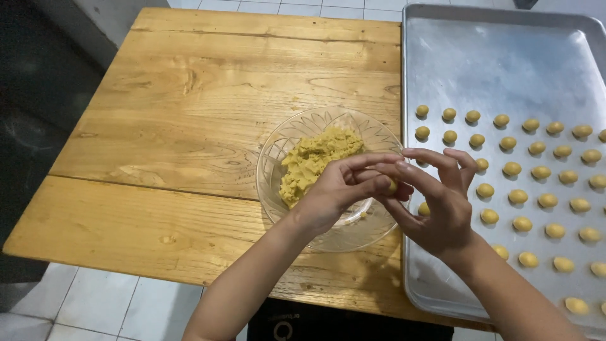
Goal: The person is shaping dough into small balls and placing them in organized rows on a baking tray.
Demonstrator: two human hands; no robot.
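Note:
A clear glass bowl [278,151] on the wooden table holds a lump of yellow dough [312,158]. My left hand [341,189] and my right hand [439,202] meet over the bowl's right rim. Between their fingertips sits a small piece of dough [392,185], pinched by both hands. To the right lies a metal baking tray [492,57] with several rows of small yellow dough balls [517,196]. My right hand hovers over the tray's left edge and hides a few balls.
The wooden table [189,113] extends to the left and back. Its near edge runs below my forearms, with white floor tiles [95,303] beneath. A dark object [297,325] sits under the table edge near me. The tray's far half is bare metal.

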